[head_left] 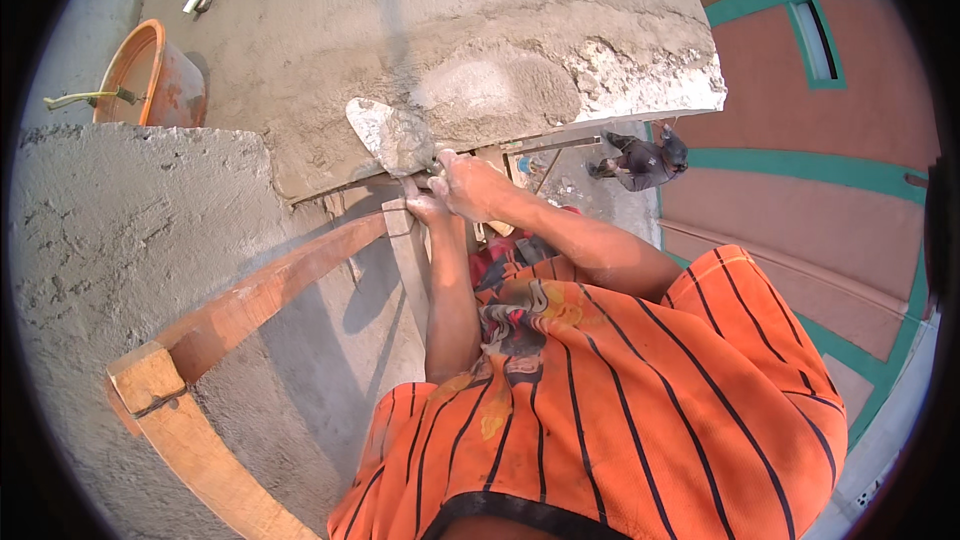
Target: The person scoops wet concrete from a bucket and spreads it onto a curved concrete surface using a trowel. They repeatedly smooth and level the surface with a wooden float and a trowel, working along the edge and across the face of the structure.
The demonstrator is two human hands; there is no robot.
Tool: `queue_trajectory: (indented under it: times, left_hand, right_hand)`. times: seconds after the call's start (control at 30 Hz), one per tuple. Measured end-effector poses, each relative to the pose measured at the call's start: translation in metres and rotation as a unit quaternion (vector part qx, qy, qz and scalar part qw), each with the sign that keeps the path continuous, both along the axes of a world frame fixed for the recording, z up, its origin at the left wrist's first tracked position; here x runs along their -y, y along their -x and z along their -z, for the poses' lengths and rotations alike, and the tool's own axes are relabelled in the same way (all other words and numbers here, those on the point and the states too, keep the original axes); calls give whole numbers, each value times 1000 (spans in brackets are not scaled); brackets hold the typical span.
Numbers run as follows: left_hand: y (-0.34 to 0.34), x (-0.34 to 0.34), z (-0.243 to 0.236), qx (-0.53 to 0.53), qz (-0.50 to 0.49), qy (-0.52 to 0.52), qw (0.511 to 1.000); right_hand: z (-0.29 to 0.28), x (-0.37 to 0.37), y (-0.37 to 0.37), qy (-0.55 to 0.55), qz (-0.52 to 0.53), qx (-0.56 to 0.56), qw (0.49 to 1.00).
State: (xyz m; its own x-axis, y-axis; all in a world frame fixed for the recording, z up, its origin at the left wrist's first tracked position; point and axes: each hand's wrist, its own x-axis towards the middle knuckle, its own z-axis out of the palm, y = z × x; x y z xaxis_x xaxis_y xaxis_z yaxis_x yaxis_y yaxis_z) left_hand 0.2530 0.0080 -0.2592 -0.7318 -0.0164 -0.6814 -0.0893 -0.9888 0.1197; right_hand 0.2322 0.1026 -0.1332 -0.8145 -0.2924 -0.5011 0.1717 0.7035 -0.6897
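Observation:
A trowel [376, 130] with a pale, mortar-smeared blade rests on the edge of a concrete ledge. Grey wet mortar [405, 143] lies on the blade near its handle end. My right hand [466, 183] is closed around the handle, which its dusty fingers mostly hide. Just below and left of it, my left hand [428, 204] is at the ledge's edge. One of its fingers stretches up toward the trowel, and the others are partly hidden. A smoothed patch of mortar [490, 85] spreads along the ledge, right of the blade.
An orange bucket [175, 90] stands at far left behind a rough concrete wall [130, 230]. Wooden beams [270, 285] form a frame beside my left arm. The ledge's broken edge [650, 80] juts out at right. A person [645, 160] is far below, near a pink and green building [790, 210].

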Motion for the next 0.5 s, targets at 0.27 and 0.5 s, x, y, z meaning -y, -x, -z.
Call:
queue_trajectory:
  times: [0.27,0.5]
  left_hand:
    - [-1,-2,28,66,-72,99,990]
    - [-2,-3,39,52,-84,111,989]
  right_hand:
    - [29,-164,11,-176,150,-136,963]
    - [32,-168,5,5,296,74,952]
